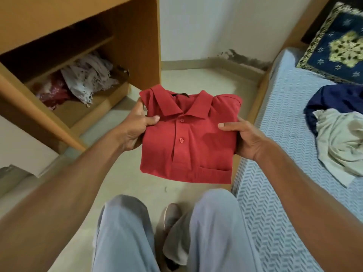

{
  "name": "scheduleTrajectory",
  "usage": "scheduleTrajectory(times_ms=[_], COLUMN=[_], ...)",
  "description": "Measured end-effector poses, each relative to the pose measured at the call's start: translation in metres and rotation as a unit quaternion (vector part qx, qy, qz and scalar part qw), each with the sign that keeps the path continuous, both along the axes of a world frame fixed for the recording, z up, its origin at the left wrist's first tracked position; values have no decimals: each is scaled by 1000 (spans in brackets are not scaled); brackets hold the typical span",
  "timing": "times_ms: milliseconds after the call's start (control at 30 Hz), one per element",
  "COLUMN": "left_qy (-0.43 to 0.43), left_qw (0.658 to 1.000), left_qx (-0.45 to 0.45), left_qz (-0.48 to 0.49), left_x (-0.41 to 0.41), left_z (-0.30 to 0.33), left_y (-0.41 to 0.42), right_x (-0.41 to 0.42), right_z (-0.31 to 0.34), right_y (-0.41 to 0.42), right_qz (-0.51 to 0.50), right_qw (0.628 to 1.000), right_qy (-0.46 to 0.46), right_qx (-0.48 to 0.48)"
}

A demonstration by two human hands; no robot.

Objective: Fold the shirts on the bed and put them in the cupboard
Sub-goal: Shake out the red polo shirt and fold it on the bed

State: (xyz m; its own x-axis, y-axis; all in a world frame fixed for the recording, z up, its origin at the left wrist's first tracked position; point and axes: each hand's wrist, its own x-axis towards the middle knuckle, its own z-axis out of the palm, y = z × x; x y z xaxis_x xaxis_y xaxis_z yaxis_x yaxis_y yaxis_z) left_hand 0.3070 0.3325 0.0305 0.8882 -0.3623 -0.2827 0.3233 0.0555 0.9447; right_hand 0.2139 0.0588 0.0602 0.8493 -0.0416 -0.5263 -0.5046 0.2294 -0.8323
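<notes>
A folded red polo shirt [188, 138] hangs in the air over the floor, collar away from me. My left hand [135, 128] grips its left edge, thumb on top. My right hand [243, 137] grips its right edge the same way. The wooden cupboard [135, 36] stands open at the upper left, its lower shelf holding white lace cloth [88, 77] and dark red cloth [53, 91]. On the bed [279, 134] at the right lie an unfolded navy shirt [334, 99] and an unfolded cream shirt [341, 140].
A dark blue patterned pillow [337, 46] rests at the head of the bed. My legs in pale blue trousers [214, 232] stand on the beige floor [206, 79] between cupboard and bed. A white wall closes the gap behind.
</notes>
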Motion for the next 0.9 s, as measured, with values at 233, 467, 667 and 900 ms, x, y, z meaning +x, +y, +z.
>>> scheduleTrajectory(times_ms=[233, 467, 667, 900], left_qy=[67, 117, 141, 120], left_qw=[997, 993, 990, 992], left_qx=[-15, -10, -25, -23], left_qz=[-26, 1, 0, 41], left_x=[66, 87, 97, 114], left_z=[55, 208, 341, 412], left_y=[33, 63, 77, 71], right_x=[87, 114, 140, 188], right_z=[37, 191, 323, 394], right_y=[29, 53, 60, 54], right_qz=[5, 5, 32, 75], right_qw=[999, 995, 994, 994], right_qy=[23, 53, 60, 34], right_qx=[32, 81, 82, 73])
